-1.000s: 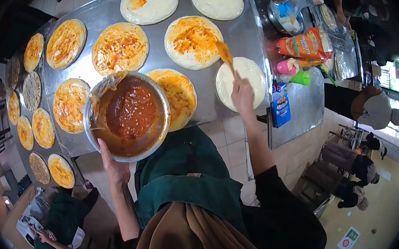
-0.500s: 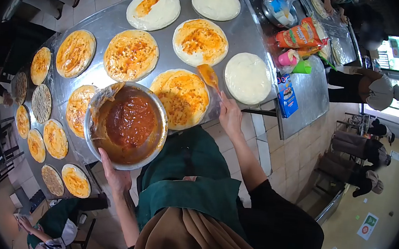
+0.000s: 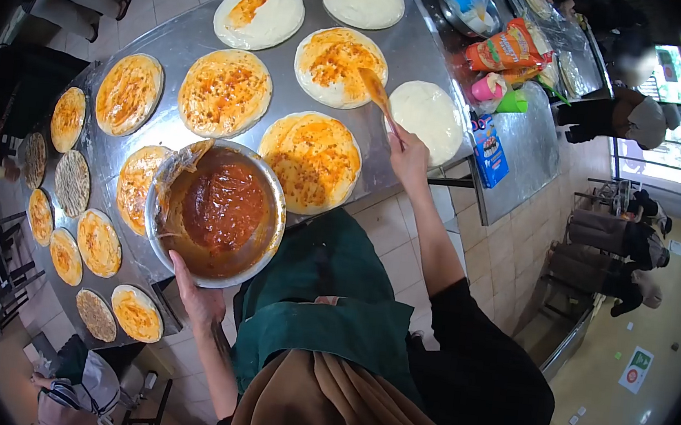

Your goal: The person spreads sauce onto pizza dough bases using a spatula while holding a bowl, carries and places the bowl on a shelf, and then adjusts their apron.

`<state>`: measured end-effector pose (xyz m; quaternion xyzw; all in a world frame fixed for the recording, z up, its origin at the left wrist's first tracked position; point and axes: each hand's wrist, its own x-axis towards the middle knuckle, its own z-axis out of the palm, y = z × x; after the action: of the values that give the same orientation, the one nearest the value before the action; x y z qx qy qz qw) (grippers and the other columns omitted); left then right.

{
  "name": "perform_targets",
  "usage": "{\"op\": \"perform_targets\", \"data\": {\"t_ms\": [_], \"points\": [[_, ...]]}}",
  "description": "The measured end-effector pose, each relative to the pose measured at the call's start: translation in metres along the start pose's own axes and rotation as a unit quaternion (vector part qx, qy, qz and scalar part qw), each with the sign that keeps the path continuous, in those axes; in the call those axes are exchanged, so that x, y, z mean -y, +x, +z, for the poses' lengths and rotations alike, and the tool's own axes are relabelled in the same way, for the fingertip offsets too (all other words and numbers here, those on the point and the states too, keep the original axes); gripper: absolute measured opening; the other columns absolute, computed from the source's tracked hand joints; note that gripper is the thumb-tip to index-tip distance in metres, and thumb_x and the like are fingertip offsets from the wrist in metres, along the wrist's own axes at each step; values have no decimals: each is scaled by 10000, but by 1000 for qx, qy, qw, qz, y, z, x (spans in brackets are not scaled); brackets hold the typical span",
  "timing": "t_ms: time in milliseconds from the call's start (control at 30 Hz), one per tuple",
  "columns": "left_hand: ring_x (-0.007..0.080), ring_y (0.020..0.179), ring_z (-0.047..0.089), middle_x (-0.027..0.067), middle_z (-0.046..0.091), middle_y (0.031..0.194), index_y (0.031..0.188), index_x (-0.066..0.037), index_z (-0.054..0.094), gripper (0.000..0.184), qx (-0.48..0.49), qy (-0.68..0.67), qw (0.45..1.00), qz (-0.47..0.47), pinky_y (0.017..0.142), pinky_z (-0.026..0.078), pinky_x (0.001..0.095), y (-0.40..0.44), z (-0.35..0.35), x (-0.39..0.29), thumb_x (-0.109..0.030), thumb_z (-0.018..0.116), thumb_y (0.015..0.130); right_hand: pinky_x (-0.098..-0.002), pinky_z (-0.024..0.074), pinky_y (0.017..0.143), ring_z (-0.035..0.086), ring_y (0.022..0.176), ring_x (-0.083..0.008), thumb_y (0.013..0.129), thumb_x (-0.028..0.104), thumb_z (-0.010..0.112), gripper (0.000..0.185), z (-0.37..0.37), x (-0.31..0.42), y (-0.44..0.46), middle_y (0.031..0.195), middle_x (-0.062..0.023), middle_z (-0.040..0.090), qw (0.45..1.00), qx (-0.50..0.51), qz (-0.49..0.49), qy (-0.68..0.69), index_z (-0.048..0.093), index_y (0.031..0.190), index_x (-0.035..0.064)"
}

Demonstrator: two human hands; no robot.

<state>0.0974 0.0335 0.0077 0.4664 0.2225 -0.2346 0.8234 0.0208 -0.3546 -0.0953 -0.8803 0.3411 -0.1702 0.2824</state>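
Note:
My left hand (image 3: 198, 295) grips the lower rim of a metal bowl (image 3: 275, 223) of chunky red sauce (image 3: 224, 205), a crumpled plastic film hanging over its left side. In my right hand (image 3: 410, 158) is the handle of a wooden spatula (image 3: 376, 93) smeared with sauce. The spatula's head is over the right edge of a partly sauced dough round (image 3: 330, 60); whether it touches is unclear. Nearer me lies a round coated with sauce (image 3: 310, 164), beside the bowl. Right of the spatula is a plain white dough round (image 3: 425, 122).
Several sauced rounds cover the left of the metal table (image 3: 186, 30). At the far edge are a plain round (image 3: 363, 0) and one with a sauce patch (image 3: 258, 16). A side table holds an orange bag (image 3: 504, 48), a blue box (image 3: 490, 151) and cups. People stand around.
My right hand and the spatula have moved right and away from me, bringing the spatula's head over the partly sauced round. The bowl stays in my left hand, nearly still.

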Motion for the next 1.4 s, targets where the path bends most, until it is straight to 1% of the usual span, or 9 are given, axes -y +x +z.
{"op": "perform_targets", "data": {"t_ms": [200,367,500,600,633,733,867,1133,1400], "points": [[257,1344,339,71,338,1467,1446,-106,285,618,5,-20,1000,20,1104,283,472,0,0,3,-458,450,966,-417,485,621,618,670,-356,874,181,610,349,4,-6,-36,734,-186,612,994,83,-42,-63,621,1222,167],[269,1357,317,91,299,1483,1465,-100,226,656,1,21,1000,16,1109,269,478,-3,5,7,-490,409,971,-473,486,661,622,750,-383,869,158,570,333,-4,4,22,774,-188,613,999,24,-25,-21,626,1194,111],[269,1355,319,90,305,1480,1462,-100,231,651,9,18,1000,14,1098,287,479,-3,10,9,-494,401,972,-486,486,669,612,733,-386,896,167,501,330,18,-21,0,775,-201,614,990,87,-104,-46,626,1198,126],[267,1352,323,86,309,1479,1460,-99,239,648,-3,6,1000,16,1097,289,476,-8,17,15,-498,394,974,-489,483,669,615,739,-379,900,171,504,319,-6,-15,0,784,-202,614,987,135,-52,-65,633,1189,135],[266,1351,324,84,310,1478,1459,-99,241,647,-2,4,1000,15,1098,287,475,-8,20,16,-499,392,974,-414,492,627,626,701,-330,899,163,554,313,-11,-15,13,772,-148,628,990,83,-97,-65,637,1200,181],[262,1350,325,79,311,1479,1459,-98,245,646,7,18,1000,21,1102,279,472,-3,22,28,-502,388,974,-428,487,618,619,702,-329,913,159,525,338,-8,-13,57,783,-151,616,990,61,-110,-68,608,1238,205],[255,1352,324,77,317,1478,1459,-99,248,653,1,10,999,32,1103,275,468,-4,39,40,-509,390,971,-412,498,590,617,675,-316,884,134,526,387,-21,-28,50,774,-144,582,936,183,-211,-214,577,1265,167],[266,1322,372,71,339,1464,1452,-114,263,665,-89,-33,994,53,1071,331,460,-10,98,84,-532,410,956,-392,492,568,608,681,-274,894,119,519,419,-28,-33,141,774,-95,569,932,146,-322,-79,546,1302,210],[267,1342,340,72,321,1476,1461,-127,251,689,-159,-85,979,100,1083,307,472,-27,144,132,-548,424,944,-389,500,576,613,726,-255,814,64,558,504,-54,-50,179,804,-62,561,860,293,-392,-146,558,1289,232]]}}
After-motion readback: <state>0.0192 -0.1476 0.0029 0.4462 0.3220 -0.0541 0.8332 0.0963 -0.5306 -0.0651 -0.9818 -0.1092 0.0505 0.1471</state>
